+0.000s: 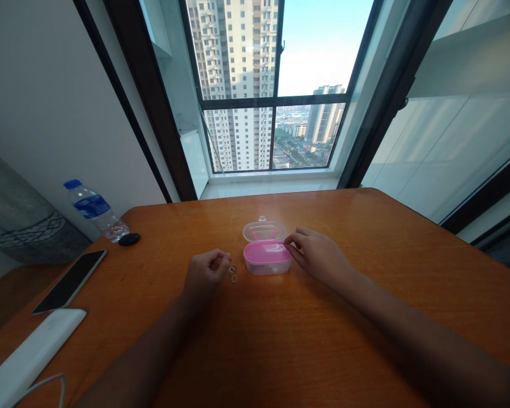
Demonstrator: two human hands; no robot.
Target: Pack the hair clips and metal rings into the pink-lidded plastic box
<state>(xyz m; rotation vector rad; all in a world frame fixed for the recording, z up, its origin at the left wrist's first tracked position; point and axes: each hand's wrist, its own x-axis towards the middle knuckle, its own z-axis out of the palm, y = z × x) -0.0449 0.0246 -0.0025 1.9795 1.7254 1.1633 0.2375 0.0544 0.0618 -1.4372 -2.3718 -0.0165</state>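
A small plastic box (267,254) with a pink top part and a see-through lower body stands mid-table. Just behind it lies a clear oval lid (264,230) with pink marks; whether the two are joined I cannot tell. The fingertips of my right hand (317,255) pinch together at the box's right rim. To the left of the box, my left hand (207,273) is closed with thumb and finger pressed together; anything between them is too small to name. Beside its fingertips, several small gold-coloured rings (233,274) lie on the wood.
The wooden table (263,340) reaches to a window (276,102). Along its left side are a water bottle (97,211) with a blue cap, a small black disc-like object (129,239), a phone (70,281) and a long white device (34,354) with a cable (46,378).
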